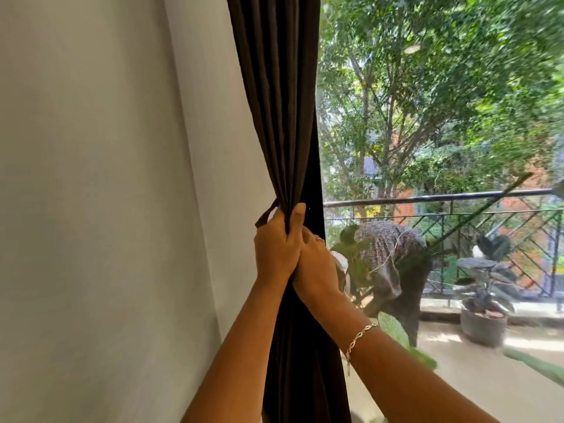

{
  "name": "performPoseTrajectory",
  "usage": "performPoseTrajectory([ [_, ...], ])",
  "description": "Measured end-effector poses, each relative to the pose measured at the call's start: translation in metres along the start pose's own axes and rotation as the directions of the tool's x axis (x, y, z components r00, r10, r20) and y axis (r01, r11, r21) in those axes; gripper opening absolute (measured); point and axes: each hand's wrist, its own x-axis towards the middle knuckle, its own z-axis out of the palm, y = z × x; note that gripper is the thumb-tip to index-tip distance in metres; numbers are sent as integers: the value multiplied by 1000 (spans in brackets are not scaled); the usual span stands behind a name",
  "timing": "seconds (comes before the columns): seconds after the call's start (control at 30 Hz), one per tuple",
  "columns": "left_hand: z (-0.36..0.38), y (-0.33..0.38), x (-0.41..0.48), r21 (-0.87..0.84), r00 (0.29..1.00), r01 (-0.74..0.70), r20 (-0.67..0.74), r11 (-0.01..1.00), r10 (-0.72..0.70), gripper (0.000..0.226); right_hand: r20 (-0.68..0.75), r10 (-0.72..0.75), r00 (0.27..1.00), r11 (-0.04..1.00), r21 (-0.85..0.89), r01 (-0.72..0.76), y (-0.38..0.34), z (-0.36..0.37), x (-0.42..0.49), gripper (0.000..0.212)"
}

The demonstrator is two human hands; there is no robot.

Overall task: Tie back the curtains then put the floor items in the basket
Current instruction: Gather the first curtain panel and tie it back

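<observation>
Hands (293,257) grip dark curtain (274,102) between white wall (91,178) and balcony window (442,132).

One view recorded: head-worn cam, pointed fwd. Curtain (274,117) is framed centre at close range; wall (91,178) is taken in near left, balcony railing (427,197) far right.

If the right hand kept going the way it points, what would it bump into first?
The dark curtain. The right hand points up and left and grips the bunched folds, tight against the left hand. Past the cloth it would probably reach the white wall, though depth is hard to judge.
</observation>
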Motion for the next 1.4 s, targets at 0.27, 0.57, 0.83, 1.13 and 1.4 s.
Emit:
performPoseTrajectory([
  [0.27,-14,4,9,201,982,102,134,974,-130,31,114,-115,987,760,650,13,28,-41,-9,42],
  [0.57,-47,8,23,-65,789,401,532,914,-309,45,330,-166,929,594,785,-172,52,-73,58,89],
  [0.83,-52,6,33,119,793,367,479,923,-377,49,405,-153,902,901,431,-41,50,-95,67,25],
  [1.13,-43,21,32,332,853,340,285,880,-438,32,805,-137,578,377,582,-721,12,-99,26,39],
  [1.4,-73,51,37,281,541,565,583,775,-606,92,834,-215,508,185,545,-818,4,-93,21,34],
])
